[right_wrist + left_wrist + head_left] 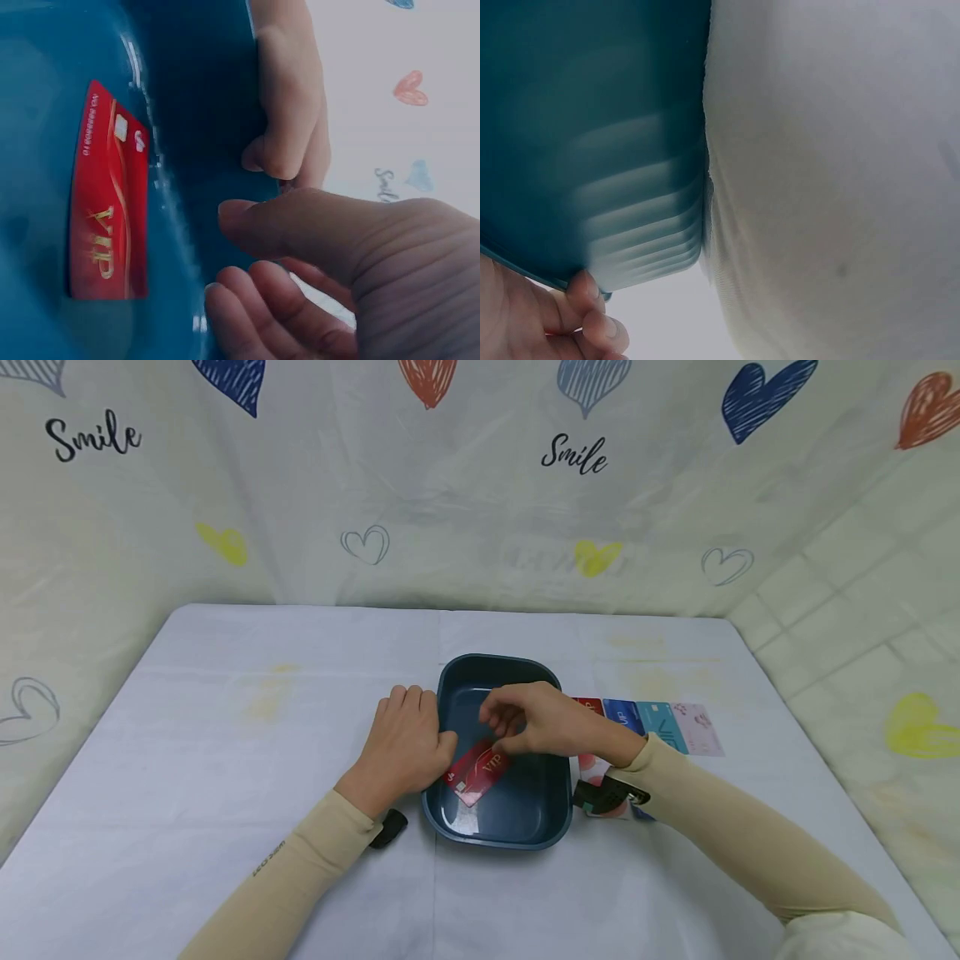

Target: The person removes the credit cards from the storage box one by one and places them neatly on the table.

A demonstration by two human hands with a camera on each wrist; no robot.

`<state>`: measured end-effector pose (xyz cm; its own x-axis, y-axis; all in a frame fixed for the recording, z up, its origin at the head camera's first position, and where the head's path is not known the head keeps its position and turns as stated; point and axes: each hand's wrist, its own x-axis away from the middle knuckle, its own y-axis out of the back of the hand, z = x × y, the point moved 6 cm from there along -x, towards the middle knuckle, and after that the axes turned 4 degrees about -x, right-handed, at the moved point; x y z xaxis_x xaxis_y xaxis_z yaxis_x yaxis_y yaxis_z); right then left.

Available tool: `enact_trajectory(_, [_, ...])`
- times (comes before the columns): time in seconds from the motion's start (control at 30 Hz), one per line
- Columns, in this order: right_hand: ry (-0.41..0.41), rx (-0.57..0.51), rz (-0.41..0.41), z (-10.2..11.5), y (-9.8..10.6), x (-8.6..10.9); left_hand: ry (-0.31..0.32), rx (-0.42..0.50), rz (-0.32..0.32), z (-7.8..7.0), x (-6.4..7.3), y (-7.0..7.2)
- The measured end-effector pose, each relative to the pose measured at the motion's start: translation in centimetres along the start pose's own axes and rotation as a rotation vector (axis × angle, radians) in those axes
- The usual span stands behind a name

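Observation:
A dark blue plastic tub (540, 802) stands on the white-covered table. My left hand (405, 735) grips its left rim, the thumb over the inner side; the left wrist view has those fingers (592, 289) at the rim beside the tub's ribbed outer wall. Inside the tub lies a red VIP card (476, 772), slightly tilted against the left side. Above it is my right hand (543, 718), fingers loosely curled. In the right wrist view the thumb and fingers are apart with nothing between them, and the card (112, 202) lies off to one side.
Right of the tub, a row of cards lies on the table: red, blue (624, 714), teal (662, 724) and pale pink (697, 729). More cards lie nearer, partly hidden by my right wrist and its black camera (611, 795). A heart-printed curtain (465, 510) hangs behind.

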<state>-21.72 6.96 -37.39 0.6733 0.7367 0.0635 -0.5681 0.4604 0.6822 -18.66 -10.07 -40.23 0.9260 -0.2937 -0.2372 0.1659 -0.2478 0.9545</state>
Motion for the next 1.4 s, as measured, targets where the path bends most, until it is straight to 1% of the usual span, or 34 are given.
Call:
enact_trajectory(0.1, [0.011,0.000,0.021,-0.1,-0.3,0.1,0.003,0.001,0.006,0.0,0.0,0.0])
enact_trajectory(0.43, [0.041,0.075,0.104,-0.1,-1.4,-0.1,-0.006,0.009,0.006,0.0,0.0,0.2])
enact_trajectory(0.77, [0.072,0.206,0.184,-0.2,-2.6,-0.4,0.005,0.012,0.031,0.1,-0.1,0.1])
enact_trajectory(0.93, [0.074,0.237,0.197,0.0,-3.1,-0.6,0.011,0.004,0.039,0.0,-0.1,0.1])
enact_trajectory(1.07, [0.069,0.238,0.206,-0.1,-3.5,-0.7,0.016,-0.005,0.043,0.1,-0.1,0.0])
enact_trajectory(1.23, [0.091,0.249,0.215,-0.2,-3.8,-0.8,0.016,-0.004,0.049,0.0,-0.1,-0.1])
enact_trajectory(1.4, [0.098,0.277,0.227,-0.1,-4.0,-0.9,0.012,-0.003,0.038,0.0,-0.1,-0.2])
